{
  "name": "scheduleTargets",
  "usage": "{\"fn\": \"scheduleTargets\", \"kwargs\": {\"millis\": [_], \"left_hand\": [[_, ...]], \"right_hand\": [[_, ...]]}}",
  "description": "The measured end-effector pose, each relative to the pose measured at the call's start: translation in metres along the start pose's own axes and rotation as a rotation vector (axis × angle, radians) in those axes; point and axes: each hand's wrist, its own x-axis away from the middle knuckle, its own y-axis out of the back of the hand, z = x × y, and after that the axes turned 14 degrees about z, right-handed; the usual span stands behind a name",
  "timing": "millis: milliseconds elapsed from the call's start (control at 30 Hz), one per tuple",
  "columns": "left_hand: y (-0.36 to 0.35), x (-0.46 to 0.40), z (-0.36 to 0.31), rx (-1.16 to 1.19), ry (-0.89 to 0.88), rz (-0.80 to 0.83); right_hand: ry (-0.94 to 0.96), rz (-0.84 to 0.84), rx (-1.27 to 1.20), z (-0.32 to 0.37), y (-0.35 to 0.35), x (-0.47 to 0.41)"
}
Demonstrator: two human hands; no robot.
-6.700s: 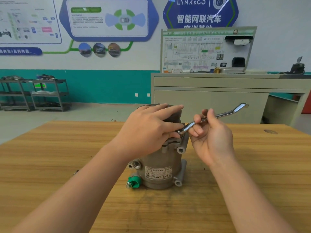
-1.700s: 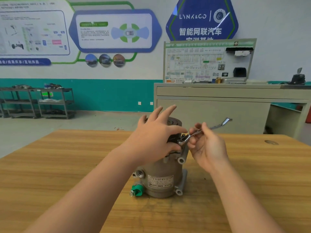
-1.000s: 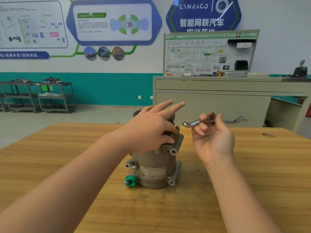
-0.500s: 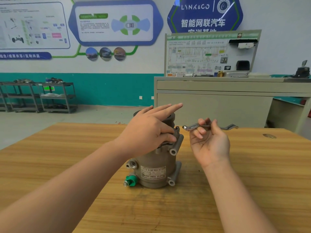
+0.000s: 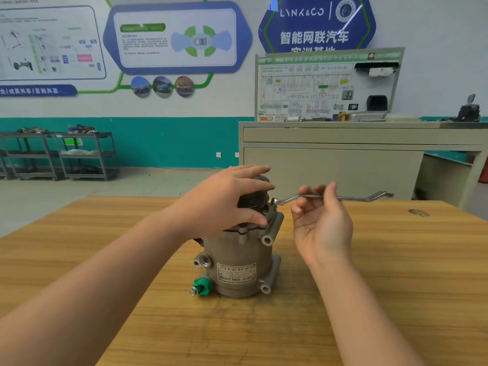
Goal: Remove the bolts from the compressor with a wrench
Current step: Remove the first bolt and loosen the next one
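two hands: left hand (image 5: 224, 204) flat on compressor (image 5: 239, 262); right hand (image 5: 320, 223) pinches wrench (image 5: 330, 198)
change: wrench back beside top bolt, likely refitting

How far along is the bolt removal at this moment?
Done: no removed bolt lies on the table. In hand: the left hand steadies the compressor at its top; the right hand holds the wrench, its ring end beside the top edge. Left: seating it and undoing the bolts.
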Motion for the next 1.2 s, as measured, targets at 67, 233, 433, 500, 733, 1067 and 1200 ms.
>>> {"fn": "scheduleTargets", "kwargs": {"millis": [67, 233, 433, 500, 733, 1067, 1200], "left_hand": [[0.0, 0.001, 0.005, -0.042, 0.02, 0.013], [-0.007, 0.001, 0.007, -0.125, 0.056, -0.032], [-0.011, 0.0, 0.001, -0.167, 0.065, -0.099], [-0.011, 0.0, 0.0, -0.173, 0.07, -0.104], [-0.011, 0.0, 0.0, -0.178, 0.066, -0.104], [-0.013, -0.001, 0.0, -0.184, 0.057, -0.059], [-0.013, -0.003, 0.001, -0.19, 0.062, -0.061]], "right_hand": [[0.143, 0.034, 0.234, -0.002, -0.005, 0.005], [0.526, 0.219, 0.745, -0.007, -0.016, 0.021], [0.683, 0.457, 1.092, -0.015, -0.009, 0.028], [0.693, 0.499, 1.149, -0.016, -0.009, 0.029], [0.818, 0.573, 1.31, -0.029, -0.013, 0.038], [-0.087, -0.004, 0.207, -0.005, -0.01, 0.004], [-0.303, -0.001, -0.223, 0.005, -0.003, -0.002]]}}
